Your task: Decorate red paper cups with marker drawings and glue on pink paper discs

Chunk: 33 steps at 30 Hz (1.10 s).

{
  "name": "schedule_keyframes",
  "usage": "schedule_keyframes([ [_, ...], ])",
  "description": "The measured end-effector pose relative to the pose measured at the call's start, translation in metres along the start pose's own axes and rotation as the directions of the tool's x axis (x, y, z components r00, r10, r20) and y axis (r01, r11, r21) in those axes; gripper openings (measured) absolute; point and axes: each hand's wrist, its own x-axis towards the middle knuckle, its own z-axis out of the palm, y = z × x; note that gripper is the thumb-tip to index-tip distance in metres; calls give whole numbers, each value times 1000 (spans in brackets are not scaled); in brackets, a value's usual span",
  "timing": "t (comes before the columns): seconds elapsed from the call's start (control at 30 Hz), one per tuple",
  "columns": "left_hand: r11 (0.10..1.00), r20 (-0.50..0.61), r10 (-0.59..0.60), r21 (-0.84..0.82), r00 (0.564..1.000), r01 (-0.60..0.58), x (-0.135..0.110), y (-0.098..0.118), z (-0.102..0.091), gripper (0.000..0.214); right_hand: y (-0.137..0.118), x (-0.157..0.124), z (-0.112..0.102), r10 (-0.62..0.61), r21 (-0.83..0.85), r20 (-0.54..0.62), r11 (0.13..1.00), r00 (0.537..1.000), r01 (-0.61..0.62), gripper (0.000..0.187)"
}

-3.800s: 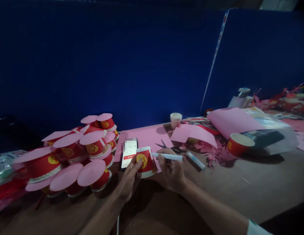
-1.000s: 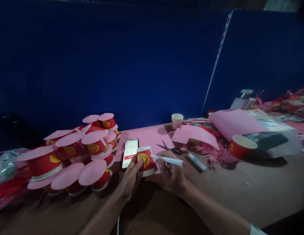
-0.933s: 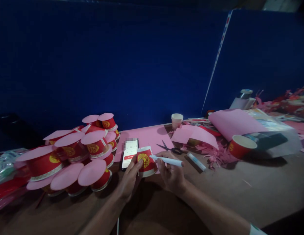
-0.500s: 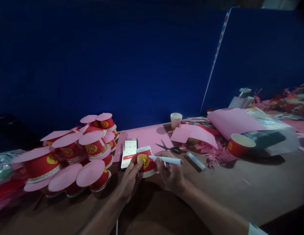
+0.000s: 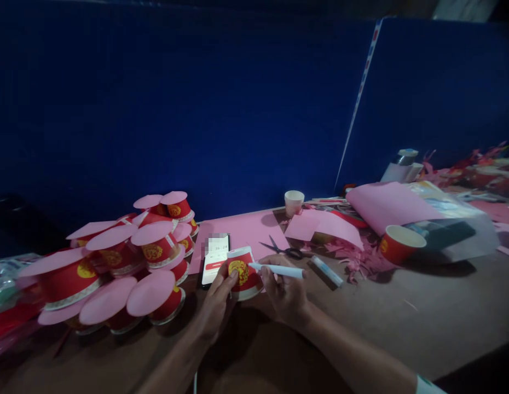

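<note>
My left hand point(image 5: 217, 293) is closed around the left side of a red paper cup point(image 5: 250, 283) with a round gold emblem, the thumb lying on the emblem. The cup has a whitish edge at top and bottom. In my right hand point(image 5: 289, 295) is a slim white pen point(image 5: 282, 270), gripped between thumb and fingers, its narrow tip pointing left at the cup's front. Whether the tip touches the cup I cannot tell. Just behind my left hand lies a lit phone point(image 5: 215, 260). Open black scissors point(image 5: 293, 252) and a clear tube with a label point(image 5: 327, 272) lie beyond my right hand.
Several red cups with pink paper discs point(image 5: 151, 293) are stacked at the left. Pink paper point(image 5: 250, 224) lies behind the phone. A white cup point(image 5: 294, 203), pink scraps point(image 5: 357, 260) and another red cup point(image 5: 400, 244) stand or lie to the right. A blue partition point(image 5: 197, 109) rises behind the table.
The view has shifted very slightly. Both hands keep their holds on the cup and the pen, with the pen's tip still at the cup's front.
</note>
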Motion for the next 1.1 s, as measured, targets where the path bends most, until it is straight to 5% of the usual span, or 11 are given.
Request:
schedule_keyframes([
  [1.1,999,70,22,-40,997,-19,0,-2,0,46,-1,1,-3,2,18,-50,1000,999,-1,9],
])
